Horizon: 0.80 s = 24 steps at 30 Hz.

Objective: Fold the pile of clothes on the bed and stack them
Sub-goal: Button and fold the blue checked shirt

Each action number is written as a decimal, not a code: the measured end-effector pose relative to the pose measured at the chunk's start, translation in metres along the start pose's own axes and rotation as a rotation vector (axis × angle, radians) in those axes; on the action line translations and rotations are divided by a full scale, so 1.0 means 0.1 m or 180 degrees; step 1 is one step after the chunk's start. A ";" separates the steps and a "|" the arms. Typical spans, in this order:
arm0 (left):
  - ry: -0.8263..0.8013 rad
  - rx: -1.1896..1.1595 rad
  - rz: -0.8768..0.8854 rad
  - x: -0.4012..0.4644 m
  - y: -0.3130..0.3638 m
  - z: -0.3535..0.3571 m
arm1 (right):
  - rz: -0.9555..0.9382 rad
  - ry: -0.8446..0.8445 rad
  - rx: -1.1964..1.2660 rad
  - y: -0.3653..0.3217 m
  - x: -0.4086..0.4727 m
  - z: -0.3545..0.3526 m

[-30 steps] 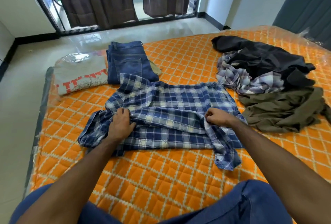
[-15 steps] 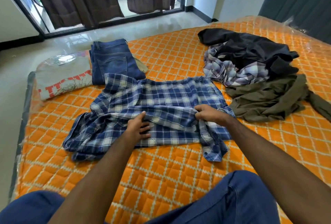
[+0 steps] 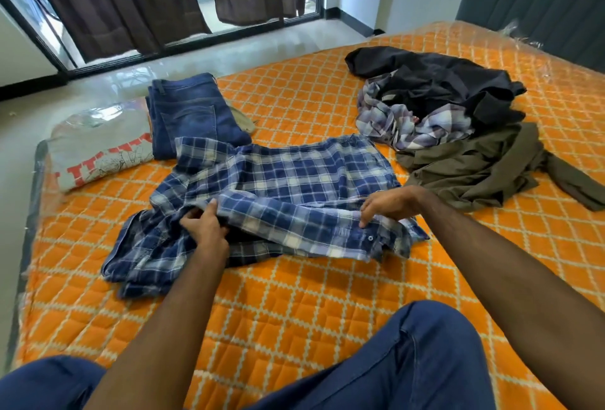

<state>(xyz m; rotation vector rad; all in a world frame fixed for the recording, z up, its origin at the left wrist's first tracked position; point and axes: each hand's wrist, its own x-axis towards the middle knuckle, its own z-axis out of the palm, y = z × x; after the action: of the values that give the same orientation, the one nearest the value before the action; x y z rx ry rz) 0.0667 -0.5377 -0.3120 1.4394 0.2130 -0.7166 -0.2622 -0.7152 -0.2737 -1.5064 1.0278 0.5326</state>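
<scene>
Blue-and-white checked cotton spreads across the orange quilted bed (image 3: 294, 295), where a plaid shirt (image 3: 294, 187) lies partly folded, one long edge lifted and turned over toward the person. The left hand (image 3: 204, 228) pinches that folded edge near the shirt's rumpled sleeve, fingers curled round the cloth. The right hand (image 3: 386, 205) grips the same edge at its other end, fingertips pressed down beside a small button. Between the two hands the fold runs in a loose, slightly sagging line; the fabric beyond them lies flat, while the sleeve to the left of the left hand is bunched and creased. Past the left hand sit folded jeans (image 3: 193, 115) and, just beside them, a folded grey shirt (image 3: 98, 151) with red lettering. Beyond the right hand lies a heap of unfolded clothes (image 3: 458, 121): black on top, pale plaid beneath, olive nearest the wrist.
</scene>
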 end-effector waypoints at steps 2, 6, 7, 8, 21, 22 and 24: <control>-0.0153 0.0204 -0.0246 0.01 -0.01 -0.08 | 0.0033 0.0078 0.0246 0.03 -0.09 -0.05; -0.0459 0.0569 -0.0588 0.00 -0.04 -0.25 | -0.0341 0.0549 -0.0108 0.10 -0.14 -0.17; -0.0445 0.0714 -0.0502 0.01 -0.05 -0.29 | -0.0435 0.0649 -0.0321 0.09 -0.16 -0.20; -0.0439 0.0842 -0.0380 0.03 -0.05 -0.32 | -0.0479 0.0729 -0.0479 0.08 -0.16 -0.26; -0.0669 0.4136 0.3450 -0.13 -0.23 -0.55 | -0.0080 0.2610 -0.1535 0.64 0.19 -0.09; -0.1085 0.4164 0.4097 -0.22 -0.21 -0.45 | -0.0099 0.2934 -0.1439 0.74 0.17 -0.04; -0.2000 0.4468 0.4984 -0.23 -0.28 -0.24 | -0.0129 0.3267 -0.1013 0.90 0.15 0.03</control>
<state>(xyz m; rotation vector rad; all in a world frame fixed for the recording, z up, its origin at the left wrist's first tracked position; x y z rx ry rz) 0.0397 -0.5067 -0.3264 1.8817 -2.0479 0.2074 -0.3291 -0.7108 -0.3360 -2.1402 1.7281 -0.1798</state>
